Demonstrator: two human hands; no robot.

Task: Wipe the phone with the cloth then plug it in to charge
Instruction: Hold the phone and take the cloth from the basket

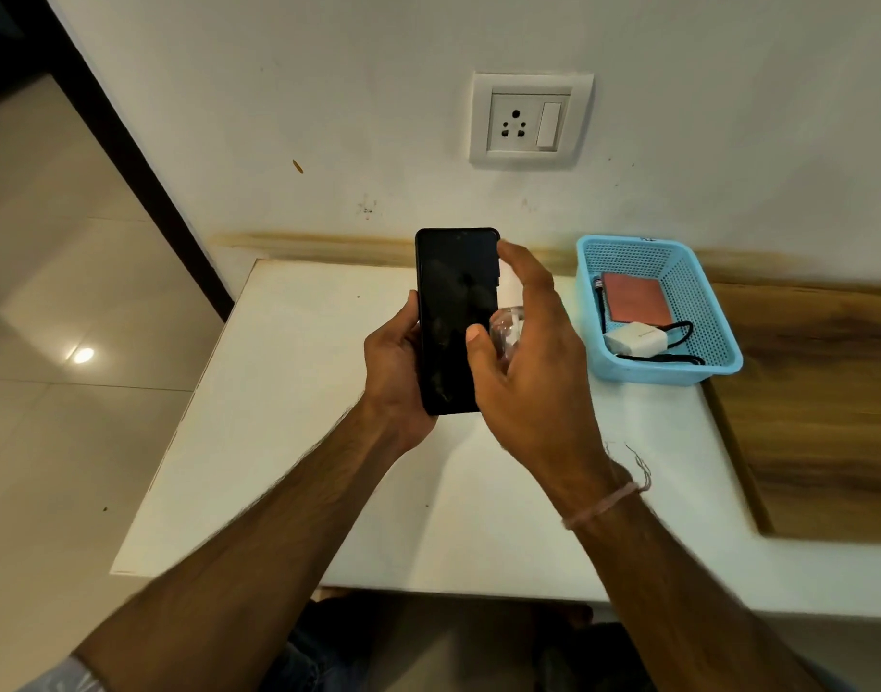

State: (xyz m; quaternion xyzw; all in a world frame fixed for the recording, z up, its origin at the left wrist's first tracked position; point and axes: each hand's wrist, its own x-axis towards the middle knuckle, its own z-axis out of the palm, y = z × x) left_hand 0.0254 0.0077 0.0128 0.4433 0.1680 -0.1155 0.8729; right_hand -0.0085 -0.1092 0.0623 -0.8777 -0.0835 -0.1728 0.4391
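Observation:
My left hand (393, 372) grips a black phone (453, 302) by its left edge and holds it upright above the white table (303, 392), its dark, smudged screen facing me. My right hand (538, 372) is curled round a small clear object (505, 327), apparently a bottle, right beside the phone's right edge, with the thumb over the screen. A reddish-pink cloth (638, 299) lies folded in the blue basket (723, 342). In the same basket are a white charger plug (635, 339) and its black cable (678, 359).
A white wall socket (515, 123) with a switch (548, 123) sits on the wall above the table. A wooden panel (828, 392) covers the surface to the right of the basket. Tiled floor lies to the left, past the table's edge.

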